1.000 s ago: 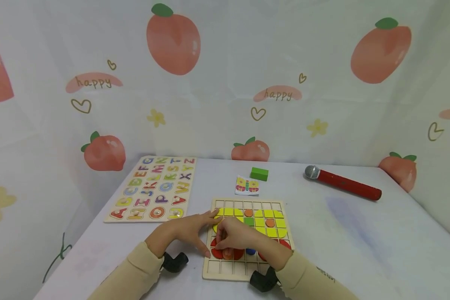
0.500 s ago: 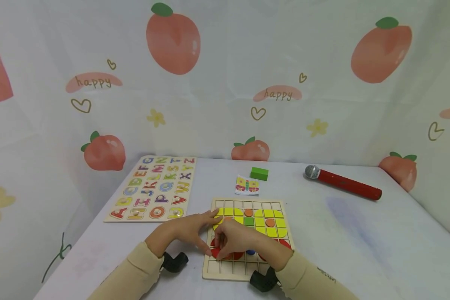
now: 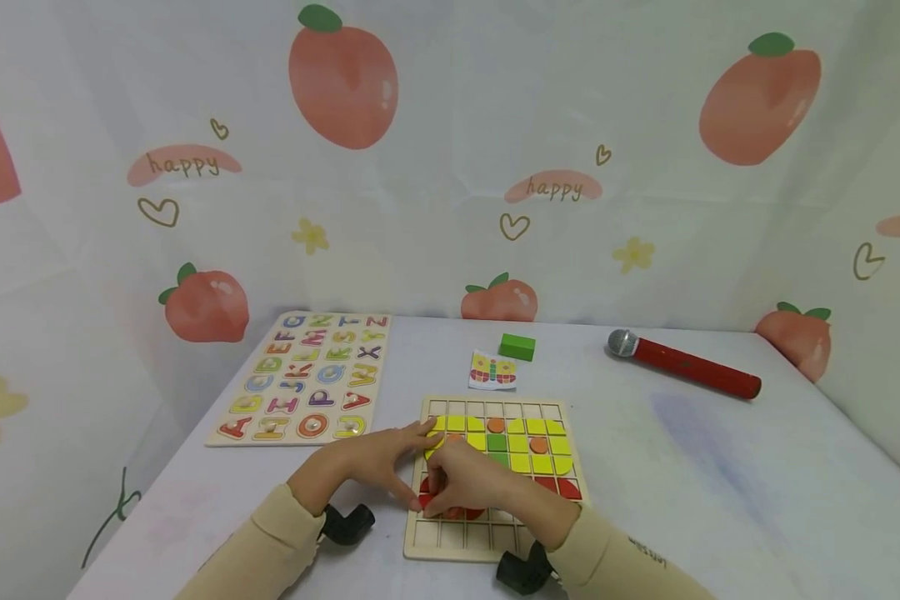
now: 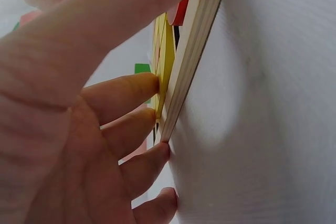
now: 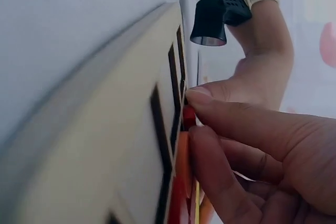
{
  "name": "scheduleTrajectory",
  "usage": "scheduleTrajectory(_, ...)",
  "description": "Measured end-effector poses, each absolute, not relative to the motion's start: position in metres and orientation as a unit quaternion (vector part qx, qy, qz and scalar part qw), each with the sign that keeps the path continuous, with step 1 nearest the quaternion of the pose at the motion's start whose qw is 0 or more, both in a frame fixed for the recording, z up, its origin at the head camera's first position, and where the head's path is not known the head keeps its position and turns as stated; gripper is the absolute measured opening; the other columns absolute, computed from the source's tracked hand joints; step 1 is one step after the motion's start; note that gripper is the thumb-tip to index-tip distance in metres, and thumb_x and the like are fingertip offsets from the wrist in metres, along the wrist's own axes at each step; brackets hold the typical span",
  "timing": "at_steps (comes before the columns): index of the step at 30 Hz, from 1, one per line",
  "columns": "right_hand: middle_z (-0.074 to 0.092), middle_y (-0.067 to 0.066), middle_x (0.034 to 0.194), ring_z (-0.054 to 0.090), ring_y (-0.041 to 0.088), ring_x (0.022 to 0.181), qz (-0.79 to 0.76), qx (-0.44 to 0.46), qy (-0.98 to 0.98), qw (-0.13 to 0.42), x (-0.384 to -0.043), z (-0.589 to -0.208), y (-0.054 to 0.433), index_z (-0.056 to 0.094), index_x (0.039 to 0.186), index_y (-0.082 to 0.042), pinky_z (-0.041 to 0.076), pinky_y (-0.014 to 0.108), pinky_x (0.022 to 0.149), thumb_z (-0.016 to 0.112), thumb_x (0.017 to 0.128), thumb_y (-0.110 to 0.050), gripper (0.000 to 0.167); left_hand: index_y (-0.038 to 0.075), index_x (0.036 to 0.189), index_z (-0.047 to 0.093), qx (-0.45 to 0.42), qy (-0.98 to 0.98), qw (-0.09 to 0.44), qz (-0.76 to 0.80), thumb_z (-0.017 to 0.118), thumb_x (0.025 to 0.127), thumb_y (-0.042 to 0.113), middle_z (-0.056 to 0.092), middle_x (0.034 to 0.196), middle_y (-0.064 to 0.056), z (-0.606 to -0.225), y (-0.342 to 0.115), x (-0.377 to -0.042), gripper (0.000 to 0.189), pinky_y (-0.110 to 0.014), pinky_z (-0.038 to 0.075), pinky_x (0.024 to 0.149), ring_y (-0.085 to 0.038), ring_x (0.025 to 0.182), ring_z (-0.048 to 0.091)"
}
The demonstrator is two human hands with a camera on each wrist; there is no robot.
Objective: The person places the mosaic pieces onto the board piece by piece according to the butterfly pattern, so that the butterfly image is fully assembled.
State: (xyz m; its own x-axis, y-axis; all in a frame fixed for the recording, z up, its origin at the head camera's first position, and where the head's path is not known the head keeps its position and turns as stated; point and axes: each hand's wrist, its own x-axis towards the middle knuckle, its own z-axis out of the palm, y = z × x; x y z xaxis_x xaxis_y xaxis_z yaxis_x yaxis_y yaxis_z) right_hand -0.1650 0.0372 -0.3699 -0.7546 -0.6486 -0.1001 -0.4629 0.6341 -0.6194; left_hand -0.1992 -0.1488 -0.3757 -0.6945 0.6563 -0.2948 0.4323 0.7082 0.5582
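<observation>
A wooden grid board [image 3: 450, 543] lies flat, bearing yellow, green, orange and red tiles. My left hand [image 3: 378, 460] rests at its left edge with fingers spread. In the left wrist view, two fingertips touch a yellow tile [image 4: 167, 51], and others meet the board's wooden side [image 4: 190, 66]. My right hand [image 3: 468, 477] reaches over the lower left of the grid. Its thumb and forefinger pinch a small red tile [image 5: 189, 115] at the board's surface. An orange tile [image 5: 182, 163] sits just beside that one. The right hand hides several tiles beneath it.
Behind the board lie a butterfly picture card [image 3: 492, 372] and a green block [image 3: 517, 347]. An alphabet puzzle board [image 3: 300, 379] is at the left. On the right lies a red microphone [image 3: 686, 367]. A fruit-print cloth [image 3: 435, 200] hangs behind the table.
My right hand has shifted slightly left and towards me, with the red tile at the grid's lower left corner area. The left hand has stayed at the board's edge.
</observation>
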Motion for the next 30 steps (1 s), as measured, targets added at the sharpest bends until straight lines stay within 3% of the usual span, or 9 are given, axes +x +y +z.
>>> scheduleTrajectory(16, 0.053, -0.009, 0.056, 0.043, 0.0, 0.054, -0.27, -0.282, 0.909, 0.145, -0.158, -0.368, 0.033, 0.064, 0.066, -0.012, 0.038, 0.012, 0.05, 0.08, 0.073, -0.022, 0.02, 0.02, 0.145, 0.036, 0.307, 0.887, 0.251, 0.237, 0.082, 0.069, 0.034, 0.011, 0.158, -0.001, -0.375, -0.149, -0.199, 0.09, -0.053, 0.019, 0.115, -0.028, 0.146, 0.011)
scheduleTrajectory(24, 0.059, -0.011, 0.066, 0.048, 0.0, 0.061, -0.283, -0.297, 0.9, 0.145, -0.16, -0.364, 0.044, 0.069, 0.078, -0.01, 0.046, 0.011, 0.057, 0.077, 0.076, -0.019, 0.012, 0.021, 0.144, 0.036, 0.304, 0.891, 0.249, 0.228, 0.082, 0.068, 0.037, 0.013, 0.158, 0.001, -0.375, -0.149, -0.199, 0.09, -0.052, 0.018, 0.116, -0.027, 0.146, 0.011)
scheduleTrajectory(30, 0.059, -0.006, 0.069, 0.05, 0.005, 0.061, -0.314, -0.297, 0.893, 0.128, -0.163, -0.352, 0.078, 0.067, 0.082, -0.006, 0.046, 0.016, 0.055, 0.076, 0.077, -0.016, 0.014, 0.025, 0.145, 0.035, 0.293, 0.896, 0.251, 0.219, 0.08, 0.069, 0.041, 0.014, 0.158, 0.002, -0.375, -0.148, -0.198, 0.09, -0.052, 0.019, 0.116, -0.025, 0.146, 0.013)
